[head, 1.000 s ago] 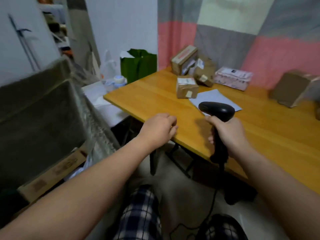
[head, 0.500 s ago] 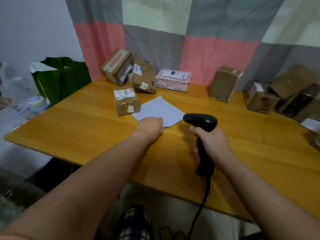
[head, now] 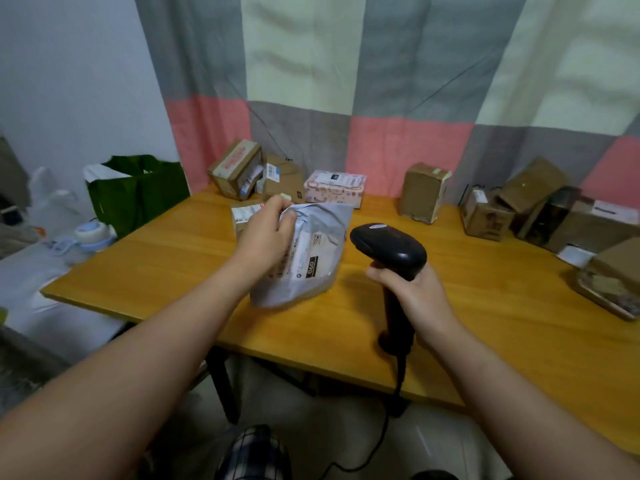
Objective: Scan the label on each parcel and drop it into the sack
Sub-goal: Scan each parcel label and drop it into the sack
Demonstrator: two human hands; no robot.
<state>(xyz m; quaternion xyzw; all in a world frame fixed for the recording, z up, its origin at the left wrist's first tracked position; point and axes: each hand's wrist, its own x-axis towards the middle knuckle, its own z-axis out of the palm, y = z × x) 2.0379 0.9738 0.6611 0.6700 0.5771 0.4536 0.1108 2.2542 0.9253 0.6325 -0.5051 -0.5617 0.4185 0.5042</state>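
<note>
My left hand [head: 266,235] grips a grey-white plastic mailer parcel [head: 311,251] by its top left corner and holds it tilted above the wooden table [head: 166,271]; its printed label faces me. My right hand [head: 414,292] holds a black corded barcode scanner [head: 389,249] upright just right of the mailer, head pointing left and away. Behind my left hand a small brown box [head: 244,214] is partly hidden. The sack is out of view.
Cardboard boxes [head: 235,168] and a pink patterned box [head: 334,187] line the back of the table; a tall brown box [head: 424,190] and more cartons [head: 540,209] stand at right. A green bag [head: 138,188] sits off the left edge. A patchwork curtain hangs behind.
The view has swung right from the sack to the table. My left hand reached the flat mailer, picked it up and turned its label toward me. The scanner rose beside it.
</note>
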